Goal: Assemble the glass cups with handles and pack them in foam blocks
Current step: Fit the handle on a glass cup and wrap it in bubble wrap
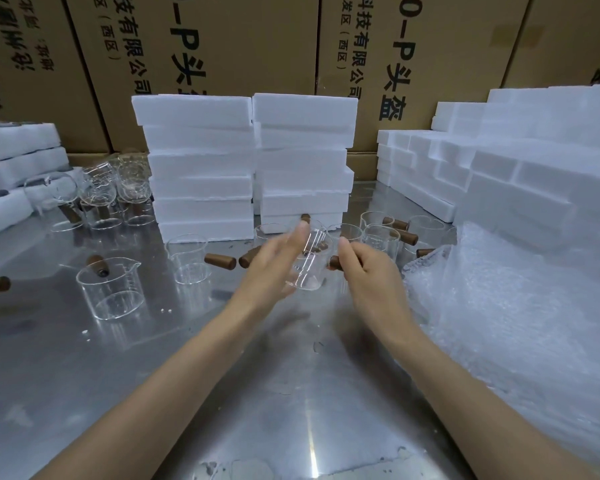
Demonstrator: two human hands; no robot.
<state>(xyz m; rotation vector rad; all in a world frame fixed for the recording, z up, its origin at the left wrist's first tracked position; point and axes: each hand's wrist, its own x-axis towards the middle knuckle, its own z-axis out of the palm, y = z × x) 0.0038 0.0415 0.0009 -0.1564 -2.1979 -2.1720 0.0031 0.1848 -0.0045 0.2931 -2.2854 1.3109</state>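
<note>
The glass cup (307, 268) sits at the centre of the frame, lifted clear of the steel table (187, 375) and tilted, mouth toward the upper frame. The left hand (274, 268) cradles it from the left with fingers extended along its wall — a loose, open-fingered support, not a clamp. The right hand (368, 275) is closed on a brown wooden handle (335, 262), pinched between thumb and fingers, its end meeting the cup's right side. By my judgement the step in hand is seating the handle on the cup; the joint itself is blurred, so I cannot tell how far on it is.

To do it well: steady the cup with a firmer wrap of the left fingers, keep the handle square to the cup's wall, and turn or press gently — thin glass will not forgive a crooked, forced start.

Just beyond the hands lie loose handles (220, 261) and bare cups (110, 289) across the middle and left of the frame, with more cups (381, 239) at centre right. Stacked foam blocks (250, 161) rise behind at upper centre, more foam (534, 150) at upper right, bubble wrap (499, 306) at right, and cartons (194, 46) along the top.
</note>
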